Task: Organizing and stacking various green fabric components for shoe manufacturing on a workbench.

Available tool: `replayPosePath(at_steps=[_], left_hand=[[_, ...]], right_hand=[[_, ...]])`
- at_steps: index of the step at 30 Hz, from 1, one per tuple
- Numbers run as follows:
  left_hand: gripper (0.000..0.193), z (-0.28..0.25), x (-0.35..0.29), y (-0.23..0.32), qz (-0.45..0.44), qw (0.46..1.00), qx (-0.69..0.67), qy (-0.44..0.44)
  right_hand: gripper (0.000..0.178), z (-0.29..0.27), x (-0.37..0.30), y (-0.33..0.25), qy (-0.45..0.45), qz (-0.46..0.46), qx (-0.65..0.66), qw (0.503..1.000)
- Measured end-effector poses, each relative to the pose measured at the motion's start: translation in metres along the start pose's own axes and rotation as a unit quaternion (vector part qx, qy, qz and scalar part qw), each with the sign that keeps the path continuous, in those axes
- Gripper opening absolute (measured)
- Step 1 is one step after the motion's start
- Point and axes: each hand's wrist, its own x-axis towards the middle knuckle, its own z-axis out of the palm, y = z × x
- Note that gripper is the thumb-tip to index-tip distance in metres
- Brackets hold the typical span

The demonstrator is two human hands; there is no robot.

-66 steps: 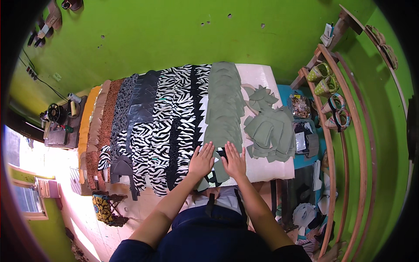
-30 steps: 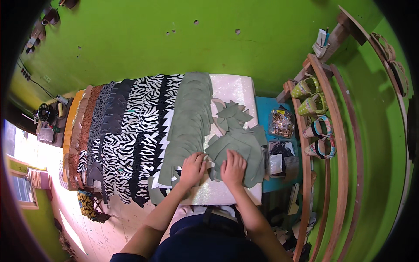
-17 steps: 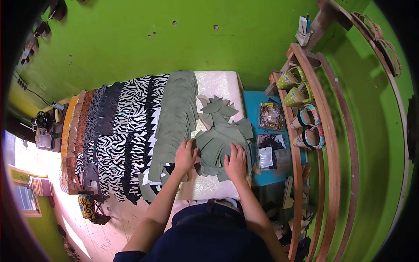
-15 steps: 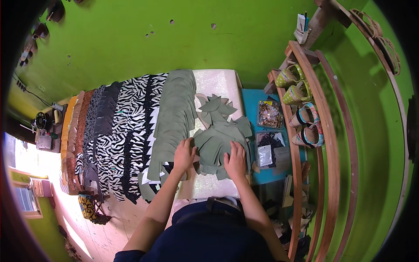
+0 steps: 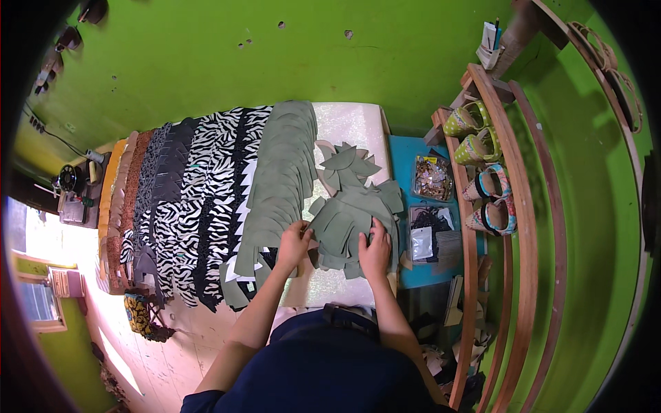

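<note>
A loose heap of flat grey-green cut pieces [image 5: 344, 217], like thin leather or fabric, lies on a pale shiny table covering [image 5: 351, 120]. At the heap's left edge is my left hand [image 5: 295, 246], its thumb and fingertips apart beside the outer pieces. My right hand [image 5: 375, 251] rests on the heap's right part, with bent fingers and the thumb held away from the index finger. Whether a piece lies under those fingers is hidden. Left of the heap runs a long overlapping row of matching grey-green pieces [image 5: 281, 165].
Further left lie rows of zebra-print pieces [image 5: 196, 186], then grey, brown and yellow ones. On a blue surface [image 5: 413, 277] to the right stand clear boxes of small parts [image 5: 432, 179]. A wooden rack [image 5: 520, 227] beyond holds patterned sandals [image 5: 475, 148].
My right hand's fingers have curled more and its thumb has spread from the index finger. My left hand stays by the heap's left edge. The view has shifted slightly.
</note>
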Motion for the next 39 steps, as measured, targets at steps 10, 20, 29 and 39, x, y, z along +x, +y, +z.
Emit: replayPosePath(at_steps=[10, 20, 29, 39], left_hand=[[0.016, -0.016, -0.012, -0.008, -0.056, 0.971, -0.228, -0.042], [0.027, -0.045, -0.043, -0.045, -0.069, 0.955, -0.252, -0.142], [0.031, -0.093, -0.072, -0.092, -0.086, 0.946, -0.271, -0.158], [0.038, -0.140, -0.110, -0.121, -0.063, 0.973, -0.215, -0.054]], right_hand=[[0.022, 0.004, 0.010, -0.014, 0.014, 0.070, 0.141, 0.987], [0.027, 0.031, -0.030, -0.032, -0.002, 0.060, 0.184, 0.981], [0.030, 0.067, -0.078, -0.050, -0.103, 0.128, 0.314, 0.935], [0.040, 0.107, -0.114, -0.092, -0.143, 0.117, 0.175, 0.967]])
